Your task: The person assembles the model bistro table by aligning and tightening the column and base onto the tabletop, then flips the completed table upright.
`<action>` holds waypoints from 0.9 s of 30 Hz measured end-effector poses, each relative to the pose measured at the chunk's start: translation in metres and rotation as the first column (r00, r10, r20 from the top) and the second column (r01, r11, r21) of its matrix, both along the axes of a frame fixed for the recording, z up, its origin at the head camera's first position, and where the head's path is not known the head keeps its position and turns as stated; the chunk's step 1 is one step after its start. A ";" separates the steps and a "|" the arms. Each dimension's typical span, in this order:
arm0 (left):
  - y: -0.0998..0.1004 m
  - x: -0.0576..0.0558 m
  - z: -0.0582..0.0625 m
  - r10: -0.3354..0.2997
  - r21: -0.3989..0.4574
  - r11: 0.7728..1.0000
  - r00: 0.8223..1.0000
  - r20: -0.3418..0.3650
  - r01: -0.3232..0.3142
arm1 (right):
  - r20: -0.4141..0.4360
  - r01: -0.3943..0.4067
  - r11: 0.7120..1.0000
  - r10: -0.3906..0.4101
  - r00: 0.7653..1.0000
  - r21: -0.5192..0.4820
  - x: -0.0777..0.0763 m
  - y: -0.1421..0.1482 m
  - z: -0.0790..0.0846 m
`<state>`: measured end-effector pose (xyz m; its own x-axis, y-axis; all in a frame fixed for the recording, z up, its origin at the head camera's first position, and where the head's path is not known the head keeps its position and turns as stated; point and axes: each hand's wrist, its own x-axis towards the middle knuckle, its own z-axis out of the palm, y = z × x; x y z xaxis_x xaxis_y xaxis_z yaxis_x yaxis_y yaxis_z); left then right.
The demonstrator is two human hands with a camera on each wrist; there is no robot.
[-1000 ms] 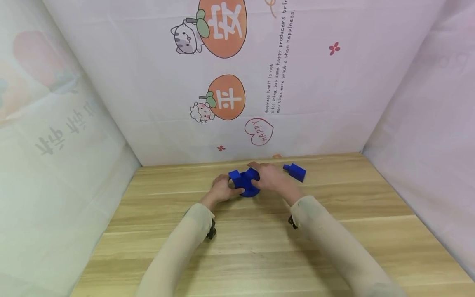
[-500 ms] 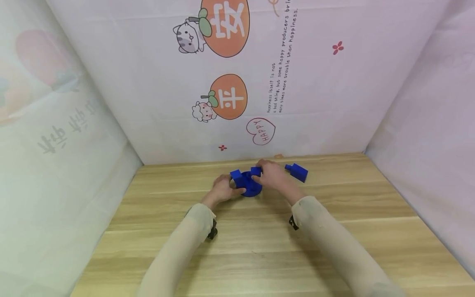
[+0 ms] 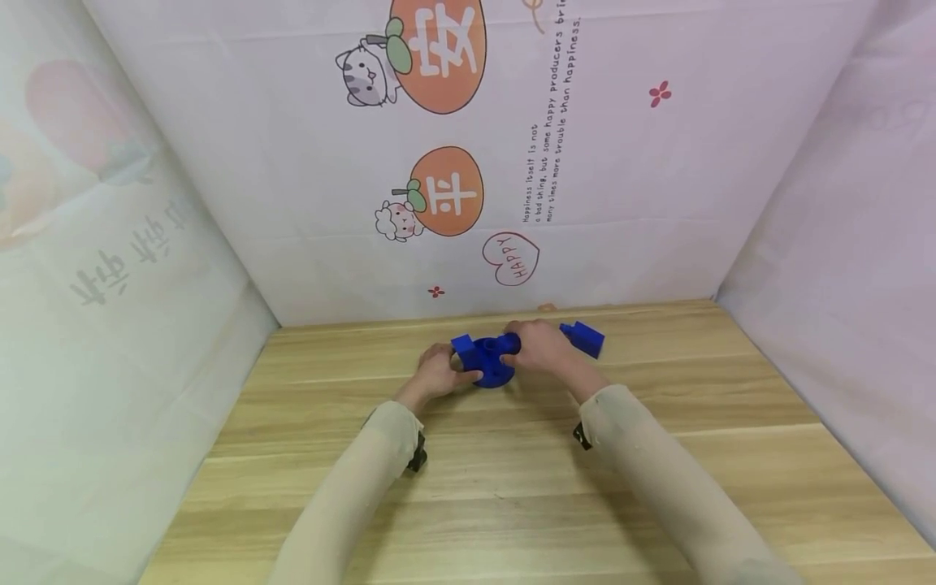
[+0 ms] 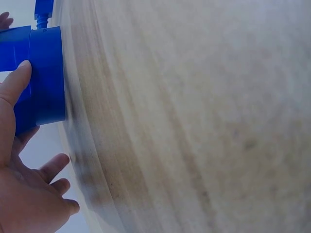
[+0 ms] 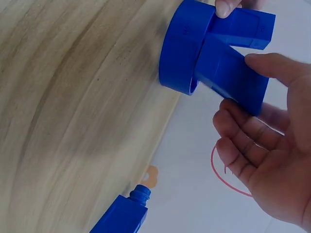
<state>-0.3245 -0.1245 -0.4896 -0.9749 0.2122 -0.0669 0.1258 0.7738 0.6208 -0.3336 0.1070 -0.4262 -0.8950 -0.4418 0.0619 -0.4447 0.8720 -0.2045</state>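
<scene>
A blue part [image 3: 486, 360] with a round base and two upright blocks stands on the wooden table [image 3: 512, 479] near the back wall. My left hand [image 3: 437, 375] holds its left side, with the thumb [image 4: 14, 87] laid against the round base [image 4: 46, 73]. My right hand [image 3: 543, 348] grips the right-hand block [image 5: 233, 73]: the thumb [image 5: 274, 68] lies on one face and the fingers [image 5: 238, 131] curl close under it. A fingertip of my left hand [image 5: 226, 6] rests on the other block.
A smaller blue piece [image 3: 582, 337] with a round neck [image 5: 140, 194] lies on the table just right of my right hand. Printed cloth walls [image 3: 468, 162] close in the back and both sides. Bare wood stretches toward me.
My right hand has slid from over the part's top to its right-hand block. The left hand and the part have stayed in place.
</scene>
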 end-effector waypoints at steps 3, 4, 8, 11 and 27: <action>0.000 0.000 0.001 0.006 -0.007 1.000 1.000 0.004 -0.006 | 0.019 0.041 0.999 -0.041 0.999 0.007 0.001 -0.001 0.002; 0.000 0.000 0.001 0.006 -0.006 1.000 1.000 0.004 -0.006 | 0.028 0.048 0.999 -0.048 0.998 0.011 0.002 -0.001 0.002; 0.001 0.002 0.003 -0.017 0.008 1.000 1.000 -0.019 0.017 | 0.040 0.024 0.999 -0.026 0.999 0.043 0.006 -0.001 0.005; 0.001 0.002 0.003 -0.027 0.009 1.000 0.999 -0.041 0.027 | 0.017 -0.014 0.998 0.013 1.000 0.056 0.009 0.000 0.006; 0.000 0.002 -0.001 -0.023 -0.045 0.999 0.999 -0.034 0.022 | 0.016 -0.100 0.991 0.099 0.995 0.088 0.011 0.004 0.012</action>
